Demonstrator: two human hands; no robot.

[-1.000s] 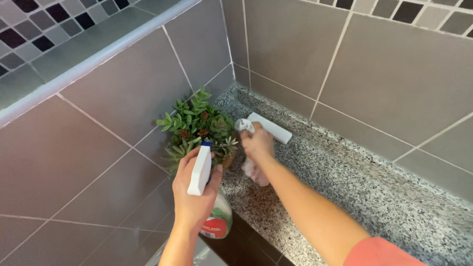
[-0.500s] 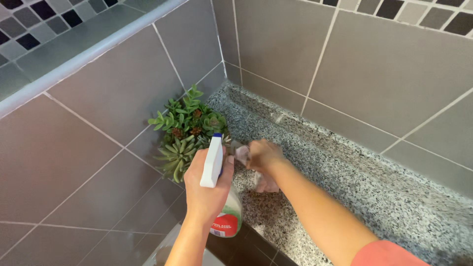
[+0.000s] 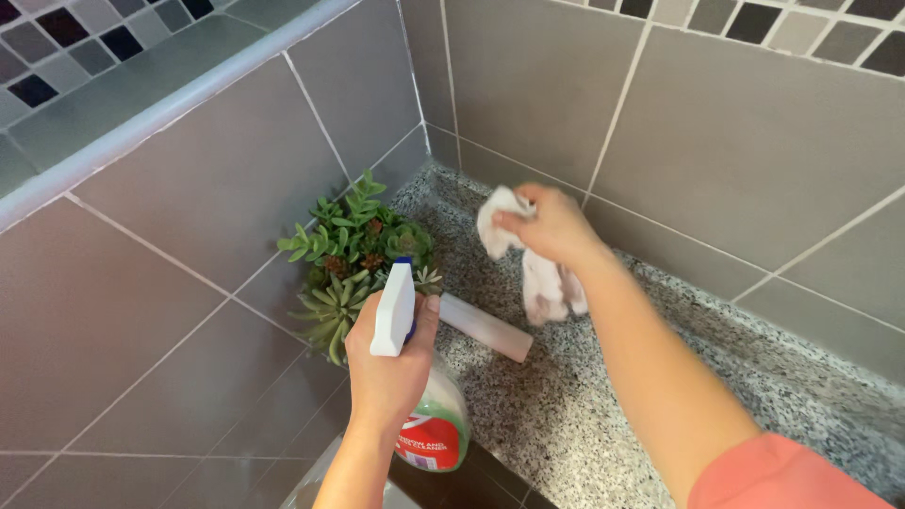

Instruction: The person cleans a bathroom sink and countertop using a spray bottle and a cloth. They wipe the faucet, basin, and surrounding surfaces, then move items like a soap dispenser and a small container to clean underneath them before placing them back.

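- Head view: the left hand point(image 3: 388, 363) is clenched around the neck of a spray bottle point(image 3: 429, 415), its white trigger head point(image 3: 394, 309) pointing up and away toward the corner; the bottle body hangs below the fist, off the front edge of the speckled granite ledge point(image 3: 603, 405).
- The right hand point(image 3: 551, 226) grasps a crumpled white cloth point(image 3: 542, 273), pinched between thumb and fingers, with the loose end trailing down to the ledge near the back wall tiles point(image 3: 735, 141).
- A white oblong block point(image 3: 485, 327) lies flat on the ledge, its long axis running from near the left thumb toward the lower right. It sits between the two hands, just beside the left one and clearly nearer to it; the cloth hangs beyond it, apart.
- A small succulent plant point(image 3: 353, 254) stands in the corner, just behind the trigger head and left of the cloth.
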